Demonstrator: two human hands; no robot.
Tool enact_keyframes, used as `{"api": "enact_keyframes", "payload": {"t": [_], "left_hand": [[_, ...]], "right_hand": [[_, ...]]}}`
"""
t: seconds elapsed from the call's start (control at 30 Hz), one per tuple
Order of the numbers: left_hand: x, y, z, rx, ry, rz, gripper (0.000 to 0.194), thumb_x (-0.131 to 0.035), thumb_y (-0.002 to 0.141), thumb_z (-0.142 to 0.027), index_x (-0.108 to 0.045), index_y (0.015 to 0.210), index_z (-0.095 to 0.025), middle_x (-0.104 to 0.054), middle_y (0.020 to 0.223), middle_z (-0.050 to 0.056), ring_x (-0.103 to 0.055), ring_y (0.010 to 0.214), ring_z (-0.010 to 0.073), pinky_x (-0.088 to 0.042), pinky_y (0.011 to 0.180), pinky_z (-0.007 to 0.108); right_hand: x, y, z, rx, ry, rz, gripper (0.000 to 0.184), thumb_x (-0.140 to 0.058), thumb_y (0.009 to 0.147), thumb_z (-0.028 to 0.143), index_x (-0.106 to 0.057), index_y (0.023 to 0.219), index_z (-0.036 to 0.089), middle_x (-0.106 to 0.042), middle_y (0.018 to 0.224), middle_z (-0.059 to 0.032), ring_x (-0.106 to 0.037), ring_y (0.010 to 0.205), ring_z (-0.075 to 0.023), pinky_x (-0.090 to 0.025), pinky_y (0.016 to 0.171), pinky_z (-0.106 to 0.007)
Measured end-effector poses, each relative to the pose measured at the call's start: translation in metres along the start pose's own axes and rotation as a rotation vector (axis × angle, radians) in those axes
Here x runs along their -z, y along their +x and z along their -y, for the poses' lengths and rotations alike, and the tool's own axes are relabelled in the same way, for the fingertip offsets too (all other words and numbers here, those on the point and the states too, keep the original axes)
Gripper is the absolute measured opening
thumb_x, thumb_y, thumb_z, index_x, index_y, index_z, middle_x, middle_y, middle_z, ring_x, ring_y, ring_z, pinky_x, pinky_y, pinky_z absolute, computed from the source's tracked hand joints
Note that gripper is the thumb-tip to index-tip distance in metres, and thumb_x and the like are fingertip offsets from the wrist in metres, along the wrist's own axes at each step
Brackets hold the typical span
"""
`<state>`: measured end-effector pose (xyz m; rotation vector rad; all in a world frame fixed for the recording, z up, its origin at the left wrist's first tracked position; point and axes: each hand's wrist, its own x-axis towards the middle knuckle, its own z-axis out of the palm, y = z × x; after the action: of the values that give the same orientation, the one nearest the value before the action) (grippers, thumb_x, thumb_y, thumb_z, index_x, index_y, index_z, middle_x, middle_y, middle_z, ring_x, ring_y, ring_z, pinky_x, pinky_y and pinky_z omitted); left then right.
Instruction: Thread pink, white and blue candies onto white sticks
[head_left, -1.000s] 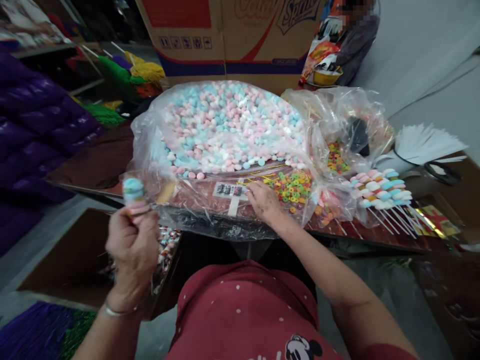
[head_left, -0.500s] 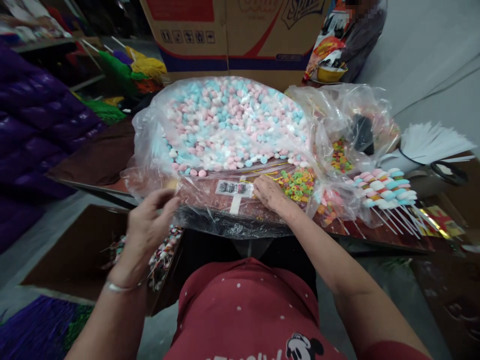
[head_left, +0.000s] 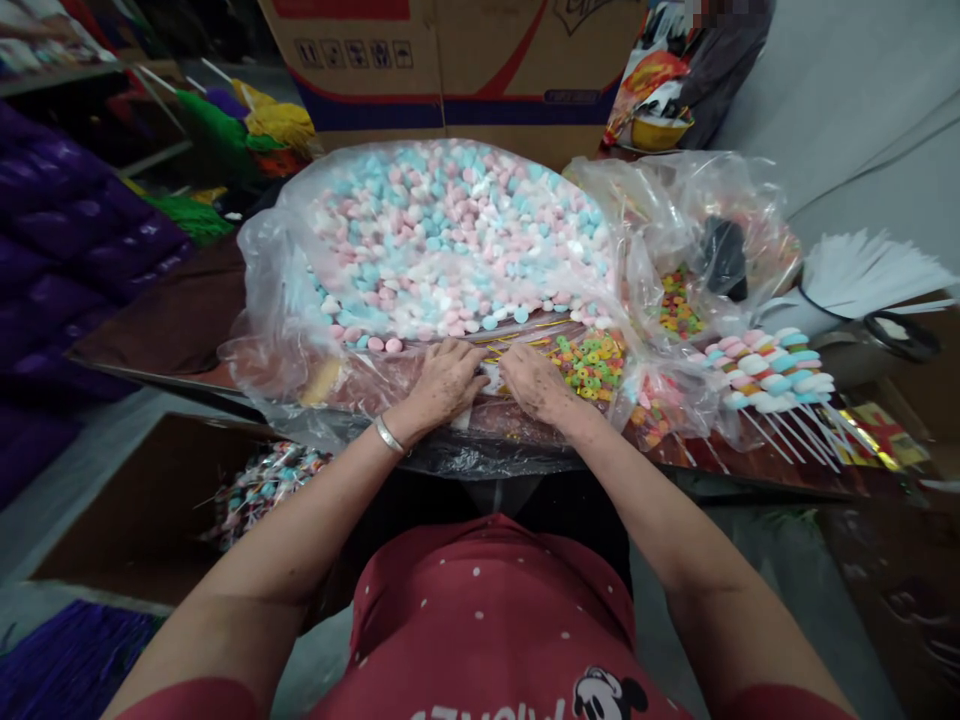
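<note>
My left hand (head_left: 446, 388) lies near the table's front edge, fingers bent and closed, its fingertips hidden at the left side of a small white printed label (head_left: 492, 376). At the other side of this label is my right hand (head_left: 534, 382), fingers curled down on it. The hands cover most of the label. Thin gold twist ties (head_left: 551, 328) lie just beyond my fingers. Right of my right hand is a pile of ring-shaped gummies (head_left: 594, 366). Behind both hands spreads a large clear plastic bag (head_left: 270, 245) of pink, white and blue marshmallows (head_left: 457, 235).
Twisted marshmallow skewers (head_left: 780, 372) lie at the right, near a container of white strips (head_left: 874, 275). Clear bags of candy (head_left: 679, 300) sit behind the gummies. A large cardboard box (head_left: 450, 80) stands at the back. An open box (head_left: 112, 525) holds wrapped sweets at lower left.
My left hand has moved right from the bag's left edge to the printed label, beside my right hand. My right hand has stayed nearly in place. The view has shifted slightly.
</note>
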<state>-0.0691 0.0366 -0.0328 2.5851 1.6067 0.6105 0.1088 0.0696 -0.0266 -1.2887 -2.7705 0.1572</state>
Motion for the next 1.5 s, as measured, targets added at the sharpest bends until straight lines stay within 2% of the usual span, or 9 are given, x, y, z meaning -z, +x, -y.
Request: {"api": "enact_keyframes", "payload": {"t": [0.17, 0.4, 0.73, 0.9, 1.13, 1.23, 1.3, 1.37, 1.5], "left_hand": [[-0.004, -0.003, 0.001, 0.086, 0.065, 0.047, 0.026, -0.066, 0.083, -0.026, -0.061, 0.107, -0.016, -0.063, 0.105, 0.013, -0.051, 0.102, 0.0311, -0.038, 0.084, 0.043], [-0.015, -0.003, 0.012, 0.151, -0.108, 0.044, 0.012, -0.067, 0.082, -0.026, -0.063, 0.091, -0.018, -0.060, 0.096, 0.008, -0.049, 0.095, 0.0265, -0.040, 0.082, 0.039], [-0.018, -0.002, 0.013, 0.136, -0.221, -0.054, 0.014, -0.057, 0.087, -0.018, -0.057, 0.073, -0.019, -0.057, 0.084, 0.005, -0.050, 0.087, 0.0221, -0.042, 0.082, 0.036], [-0.017, -0.003, 0.013, 0.117, -0.247, -0.103, 0.016, -0.054, 0.088, -0.016, -0.052, 0.073, -0.020, -0.056, 0.084, 0.006, -0.051, 0.085, 0.0216, -0.043, 0.079, 0.036], [-0.008, -0.007, -0.007, -0.016, -0.137, -0.327, 0.014, -0.047, 0.093, -0.021, -0.052, 0.080, -0.021, -0.061, 0.092, 0.011, -0.052, 0.089, 0.0253, -0.042, 0.081, 0.040], [-0.001, -0.010, -0.023, -0.052, -0.164, -0.375, 0.010, -0.048, 0.094, -0.026, -0.054, 0.090, -0.019, -0.064, 0.100, 0.013, -0.054, 0.094, 0.0261, -0.042, 0.085, 0.042], [0.006, -0.012, -0.033, -0.022, -0.232, -0.404, 0.023, -0.056, 0.090, -0.035, -0.054, 0.104, -0.016, -0.062, 0.112, 0.016, -0.054, 0.104, 0.0277, -0.042, 0.090, 0.043], [0.015, -0.014, -0.041, 0.001, -0.334, -0.335, 0.036, -0.064, 0.084, -0.041, -0.055, 0.109, -0.015, -0.063, 0.113, 0.015, -0.055, 0.105, 0.0277, -0.043, 0.090, 0.041], [0.030, -0.018, -0.053, 0.044, -0.613, 0.061, 0.016, -0.062, 0.085, -0.032, -0.061, 0.077, -0.019, -0.065, 0.071, 0.001, -0.059, 0.068, 0.0168, -0.045, 0.064, 0.027]], "right_hand": [[0.005, 0.001, 0.004, -0.024, 0.024, 0.029, 0.022, -0.048, 0.095, 0.021, -0.062, 0.107, 0.008, -0.061, 0.112, -0.0152, -0.052, 0.107, -0.0245, -0.039, 0.094, -0.034], [0.003, 0.010, 0.012, -0.118, 0.053, 0.045, 0.023, -0.044, 0.093, 0.012, -0.065, 0.099, 0.007, -0.066, 0.102, -0.0174, -0.058, 0.096, -0.0242, -0.042, 0.083, -0.033], [0.008, -0.007, -0.004, -0.203, 0.253, -0.231, 0.023, -0.036, 0.094, 0.021, -0.058, 0.091, 0.016, -0.062, 0.093, -0.0070, -0.054, 0.087, -0.0183, -0.041, 0.079, -0.028], [0.007, -0.019, -0.016, -0.307, 0.550, -0.467, 0.017, -0.041, 0.087, 0.026, -0.055, 0.082, 0.019, -0.058, 0.078, -0.0027, -0.051, 0.076, -0.0176, -0.040, 0.073, -0.028], [0.005, -0.028, 0.000, -0.291, 0.988, -0.351, 0.025, -0.057, 0.078, 0.043, -0.055, 0.086, 0.019, -0.052, 0.070, 0.0034, -0.046, 0.064, -0.0126, -0.038, 0.061, -0.024], [0.011, -0.038, 0.004, -0.263, 1.000, -0.425, 0.021, -0.052, 0.082, 0.039, -0.053, 0.074, 0.019, -0.046, 0.066, 0.0045, -0.041, 0.062, -0.0110, -0.034, 0.059, -0.023], [0.018, -0.049, 0.005, -0.221, 0.951, -0.407, 0.022, -0.051, 0.084, 0.037, -0.052, 0.070, 0.019, -0.044, 0.063, 0.0046, -0.040, 0.061, -0.0107, -0.033, 0.060, -0.023], [0.025, -0.062, 0.005, -0.149, 0.907, -0.347, 0.020, -0.052, 0.084, 0.034, -0.054, 0.071, 0.019, -0.047, 0.065, 0.0040, -0.043, 0.063, -0.0110, -0.035, 0.062, -0.024], [0.030, -0.085, 0.005, -0.034, 0.852, -0.303, 0.015, -0.050, 0.087, 0.028, -0.062, 0.084, 0.019, -0.059, 0.078, 0.0001, -0.053, 0.072, -0.0131, -0.041, 0.070, -0.025]]}}
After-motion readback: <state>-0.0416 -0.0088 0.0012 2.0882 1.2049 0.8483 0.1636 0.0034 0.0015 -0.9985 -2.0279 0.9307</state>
